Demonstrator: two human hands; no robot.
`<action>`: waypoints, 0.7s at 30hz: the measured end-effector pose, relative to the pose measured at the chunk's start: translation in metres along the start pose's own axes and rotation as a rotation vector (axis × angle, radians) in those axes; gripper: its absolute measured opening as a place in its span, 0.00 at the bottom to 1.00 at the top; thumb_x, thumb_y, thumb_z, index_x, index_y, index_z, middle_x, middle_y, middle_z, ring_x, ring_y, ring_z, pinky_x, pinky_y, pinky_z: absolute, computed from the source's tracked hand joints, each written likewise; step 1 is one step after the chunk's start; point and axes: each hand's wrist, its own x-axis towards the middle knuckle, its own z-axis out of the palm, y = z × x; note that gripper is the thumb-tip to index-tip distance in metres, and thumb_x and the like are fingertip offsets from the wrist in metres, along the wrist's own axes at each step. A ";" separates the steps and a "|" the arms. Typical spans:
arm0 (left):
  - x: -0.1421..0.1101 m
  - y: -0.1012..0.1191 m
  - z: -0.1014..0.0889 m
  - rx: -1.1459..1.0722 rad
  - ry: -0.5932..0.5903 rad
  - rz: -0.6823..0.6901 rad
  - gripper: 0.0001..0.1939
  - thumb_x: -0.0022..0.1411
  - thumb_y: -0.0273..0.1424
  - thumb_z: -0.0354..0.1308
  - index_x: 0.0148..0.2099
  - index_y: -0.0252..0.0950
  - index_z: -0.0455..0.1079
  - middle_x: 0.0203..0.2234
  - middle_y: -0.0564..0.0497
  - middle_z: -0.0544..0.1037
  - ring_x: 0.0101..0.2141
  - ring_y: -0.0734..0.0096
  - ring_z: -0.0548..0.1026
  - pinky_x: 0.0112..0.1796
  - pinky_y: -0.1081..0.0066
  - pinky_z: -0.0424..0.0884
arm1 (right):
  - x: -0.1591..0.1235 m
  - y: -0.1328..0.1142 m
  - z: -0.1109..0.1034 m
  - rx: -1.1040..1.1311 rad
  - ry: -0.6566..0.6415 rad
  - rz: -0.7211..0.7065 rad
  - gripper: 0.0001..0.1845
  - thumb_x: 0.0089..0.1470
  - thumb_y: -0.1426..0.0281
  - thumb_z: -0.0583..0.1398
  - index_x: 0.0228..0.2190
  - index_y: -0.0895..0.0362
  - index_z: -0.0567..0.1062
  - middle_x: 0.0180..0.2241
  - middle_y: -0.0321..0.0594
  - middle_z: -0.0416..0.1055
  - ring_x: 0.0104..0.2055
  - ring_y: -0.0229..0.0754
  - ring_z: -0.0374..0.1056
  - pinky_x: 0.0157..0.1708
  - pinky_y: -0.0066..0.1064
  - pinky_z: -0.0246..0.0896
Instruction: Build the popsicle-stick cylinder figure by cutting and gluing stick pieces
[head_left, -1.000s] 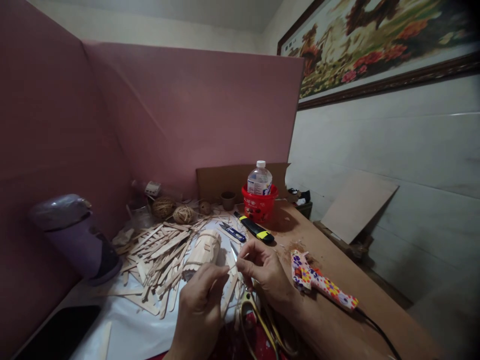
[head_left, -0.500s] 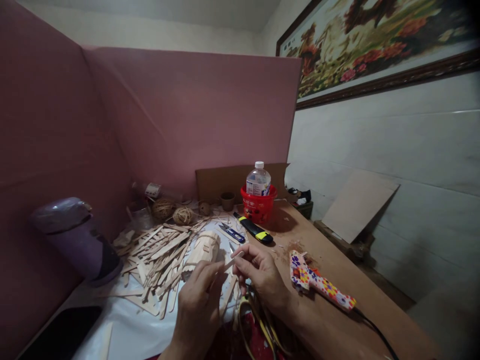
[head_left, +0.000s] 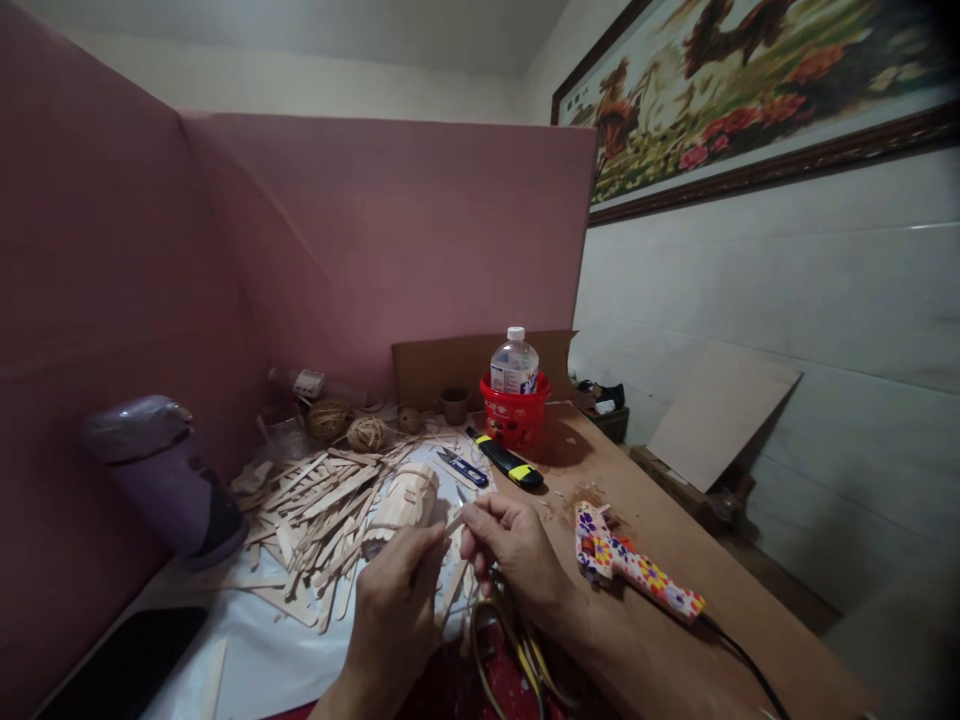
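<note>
My left hand is closed, thumb and fingers pinching one end of a small wooden craft stick. My right hand pinches the stick's other end. Beneath the right hand lie scissors with yellow-and-dark handles; a pointed blade shows just beyond the fingers. Whether the right hand touches the scissors I cannot tell. Just past my left hand lies a barrel-shaped piece covered in craft sticks, on its side. A heap of loose craft sticks spreads to its left.
Thread snips and a black-and-yellow utility knife lie ahead. Behind them a red bucket holds a plastic bottle. A flower-patterned glue gun with a cord lies right. Twine balls, a purple tumbler and a dark flat object are left.
My fingers have closed further around the craft stick, and less of it shows. The right hand has shifted slightly left. The view has moved a little.
</note>
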 end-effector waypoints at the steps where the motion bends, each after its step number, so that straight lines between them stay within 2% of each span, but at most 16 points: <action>1: -0.001 -0.001 0.001 0.008 0.007 0.004 0.06 0.60 0.23 0.55 0.35 0.35 0.73 0.21 0.54 0.75 0.22 0.77 0.74 0.25 0.80 0.67 | 0.000 0.000 0.000 -0.024 0.023 0.022 0.18 0.48 0.58 0.63 0.25 0.61 0.69 0.17 0.32 0.69 0.12 0.27 0.56 0.09 0.18 0.55; 6: -0.004 -0.002 0.004 0.044 0.014 0.028 0.07 0.61 0.23 0.53 0.34 0.35 0.72 0.21 0.54 0.75 0.22 0.76 0.74 0.24 0.80 0.67 | 0.000 -0.001 0.001 0.010 0.003 0.049 0.18 0.46 0.58 0.64 0.23 0.61 0.69 0.17 0.34 0.70 0.13 0.28 0.59 0.10 0.18 0.56; 10: -0.007 -0.001 0.004 0.083 -0.001 0.049 0.08 0.62 0.22 0.52 0.35 0.34 0.71 0.21 0.53 0.74 0.23 0.75 0.74 0.26 0.79 0.67 | -0.003 -0.002 0.004 0.111 -0.047 0.034 0.12 0.46 0.65 0.63 0.25 0.61 0.70 0.20 0.33 0.71 0.15 0.29 0.60 0.14 0.21 0.62; 14: -0.011 -0.001 0.006 0.045 -0.020 0.030 0.09 0.63 0.21 0.50 0.37 0.36 0.71 0.24 0.52 0.75 0.25 0.75 0.75 0.28 0.78 0.69 | -0.005 0.000 0.007 0.112 -0.044 0.068 0.06 0.45 0.70 0.60 0.28 0.60 0.71 0.18 0.31 0.69 0.13 0.29 0.59 0.11 0.21 0.60; 21: -0.009 0.001 0.003 -0.058 0.009 -0.146 0.06 0.61 0.25 0.52 0.39 0.36 0.70 0.26 0.51 0.79 0.24 0.71 0.77 0.25 0.76 0.71 | 0.000 0.005 0.005 0.028 0.032 0.045 0.18 0.48 0.58 0.62 0.31 0.61 0.70 0.19 0.33 0.71 0.14 0.30 0.60 0.11 0.21 0.60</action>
